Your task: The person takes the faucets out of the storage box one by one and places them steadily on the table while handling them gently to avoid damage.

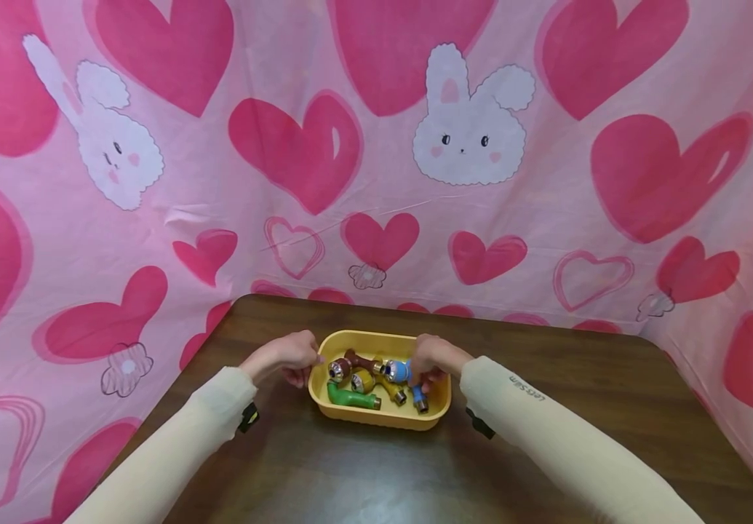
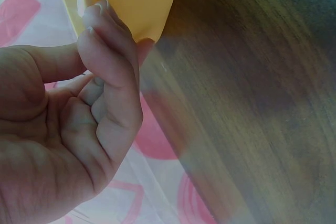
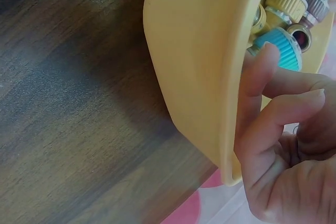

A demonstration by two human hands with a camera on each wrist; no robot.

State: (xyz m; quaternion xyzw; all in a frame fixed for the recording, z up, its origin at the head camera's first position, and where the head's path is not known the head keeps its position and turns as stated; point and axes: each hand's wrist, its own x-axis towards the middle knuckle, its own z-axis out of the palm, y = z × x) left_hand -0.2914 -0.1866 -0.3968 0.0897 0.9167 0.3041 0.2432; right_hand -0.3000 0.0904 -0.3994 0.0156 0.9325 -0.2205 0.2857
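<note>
A yellow plastic bin [image 1: 376, 421] stands on the table. In it lie several bent pipe-like pieces: a green one [image 1: 352, 397], a yellow one [image 1: 394, 391], a brown one [image 1: 364, 362] and a blue one [image 1: 419, 400]. Some have ribbed collars and metal ends. My left hand [image 1: 294, 354] holds the bin's left rim with curled fingers. Reaching over the right rim, my right hand [image 1: 437, 358] is inside the bin at the blue piece. In the right wrist view its index fingertip meets the blue ribbed collar [image 3: 283, 48]; the grip is partly hidden.
The brown wooden table [image 1: 546, 393] extends around the bin on all sides. A pink cloth [image 1: 376, 167] with hearts and rabbits hangs behind the table and along both sides.
</note>
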